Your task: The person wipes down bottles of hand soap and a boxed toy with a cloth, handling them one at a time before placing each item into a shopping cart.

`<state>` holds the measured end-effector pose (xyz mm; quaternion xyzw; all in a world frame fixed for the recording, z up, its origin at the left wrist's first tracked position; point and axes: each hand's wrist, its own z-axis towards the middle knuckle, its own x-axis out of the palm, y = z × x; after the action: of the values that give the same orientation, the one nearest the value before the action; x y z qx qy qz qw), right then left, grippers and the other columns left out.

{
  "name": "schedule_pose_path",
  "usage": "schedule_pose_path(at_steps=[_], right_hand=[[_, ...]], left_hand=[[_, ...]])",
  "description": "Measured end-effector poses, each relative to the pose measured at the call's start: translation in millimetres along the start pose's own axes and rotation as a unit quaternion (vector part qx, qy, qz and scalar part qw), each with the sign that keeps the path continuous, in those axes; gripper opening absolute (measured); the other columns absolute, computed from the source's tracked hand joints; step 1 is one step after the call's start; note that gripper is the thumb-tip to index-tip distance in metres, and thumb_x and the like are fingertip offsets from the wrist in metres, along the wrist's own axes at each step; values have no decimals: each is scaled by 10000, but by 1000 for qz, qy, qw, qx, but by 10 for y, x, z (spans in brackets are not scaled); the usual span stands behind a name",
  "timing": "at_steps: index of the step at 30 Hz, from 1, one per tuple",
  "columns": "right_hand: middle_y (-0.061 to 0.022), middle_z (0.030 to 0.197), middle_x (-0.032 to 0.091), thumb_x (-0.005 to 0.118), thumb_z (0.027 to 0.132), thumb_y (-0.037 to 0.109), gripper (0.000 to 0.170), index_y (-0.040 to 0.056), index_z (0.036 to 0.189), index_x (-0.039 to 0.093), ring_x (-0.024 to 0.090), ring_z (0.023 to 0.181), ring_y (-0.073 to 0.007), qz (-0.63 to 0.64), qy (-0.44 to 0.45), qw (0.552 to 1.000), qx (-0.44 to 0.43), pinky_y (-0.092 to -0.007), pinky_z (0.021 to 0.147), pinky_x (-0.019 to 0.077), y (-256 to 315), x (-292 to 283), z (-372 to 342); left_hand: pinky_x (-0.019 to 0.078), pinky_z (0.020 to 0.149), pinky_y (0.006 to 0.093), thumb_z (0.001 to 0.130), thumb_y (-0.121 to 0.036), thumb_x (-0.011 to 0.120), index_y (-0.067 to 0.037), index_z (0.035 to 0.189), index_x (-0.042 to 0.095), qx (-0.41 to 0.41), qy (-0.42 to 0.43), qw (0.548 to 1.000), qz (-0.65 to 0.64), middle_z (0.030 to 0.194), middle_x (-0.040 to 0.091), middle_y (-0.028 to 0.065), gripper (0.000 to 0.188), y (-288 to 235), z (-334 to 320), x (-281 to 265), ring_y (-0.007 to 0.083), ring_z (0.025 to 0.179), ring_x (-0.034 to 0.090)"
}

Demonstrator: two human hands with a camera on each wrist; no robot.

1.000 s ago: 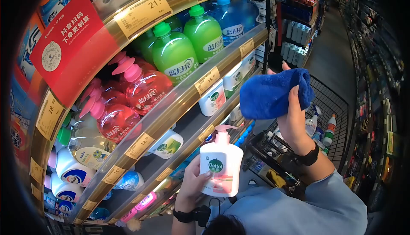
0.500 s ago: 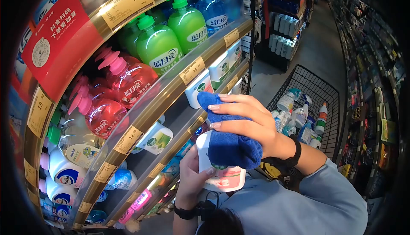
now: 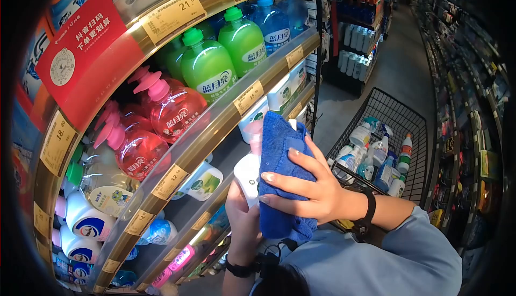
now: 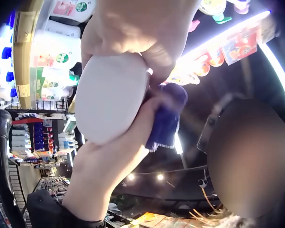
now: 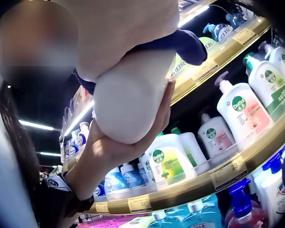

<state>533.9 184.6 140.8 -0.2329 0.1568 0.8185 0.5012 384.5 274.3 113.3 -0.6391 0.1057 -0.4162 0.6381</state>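
Note:
A white Dettol pump bottle (image 3: 248, 175) with a pink pump stands tilted in front of the shelves, gripped low by my left hand (image 3: 242, 218). My right hand (image 3: 314, 188) holds a blue cloth (image 3: 277, 137) against the bottle's label side, its fingers curved over the fabric. That cloth covers most of the bottle's front in the head view. From below, the left wrist view shows the bottle's smooth white base (image 4: 111, 99) between both hands. In the right wrist view the cloth's edge (image 5: 192, 50) sticks out past the bottle.
Shelves to the left carry green hand-wash bottles (image 3: 208, 62), red ones (image 3: 177, 110) and a white Dettol bottle (image 3: 204, 183). A black wire cart (image 3: 411, 110) with several bottles stands at the right. Farther right, another shelf row (image 3: 467, 108) lines the aisle.
My right hand has brought the cloth left and down from the air onto the bottle. It has since shifted along the bottle, and the pump shows again beside it.

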Motion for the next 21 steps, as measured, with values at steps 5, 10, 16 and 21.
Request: schedule_pose_path(at_steps=[5,10,16,21], right_hand=[[-270,1371,291,753,681,278,580,116,1194,536,357,1230,-463,160,-80,972,152,-527,1014,290,131,92,-8],[-287,1382,272,770,690,166,701,57,1279,406,283,1299,-409,330,-208,899,201,-446,1036,272,112,77,143],[-275,1425,204,782,655,181,862,5,1352,308,204,1343,-371,277,-97,917,269,-423,1055,236,164,33,-43],[-250,1404,249,784,639,245,921,-37,1357,280,277,1312,-354,428,-161,828,326,-390,1043,257,343,24,-5]], left_hand=[[423,924,331,722,-386,731,36,1267,313,94,-99,990,-46,1225,464,141,806,-13,-53,208,196,1099,510],[358,989,377,857,-615,404,28,1401,93,55,-12,997,-49,1394,303,150,898,49,-116,239,240,1211,407],[243,1048,409,876,-606,356,-24,1417,-66,216,4,970,108,1456,125,179,900,94,-74,364,270,1301,261],[182,1054,475,911,-581,231,-24,1422,99,319,3,904,286,1448,100,248,767,110,20,399,382,1323,188]])
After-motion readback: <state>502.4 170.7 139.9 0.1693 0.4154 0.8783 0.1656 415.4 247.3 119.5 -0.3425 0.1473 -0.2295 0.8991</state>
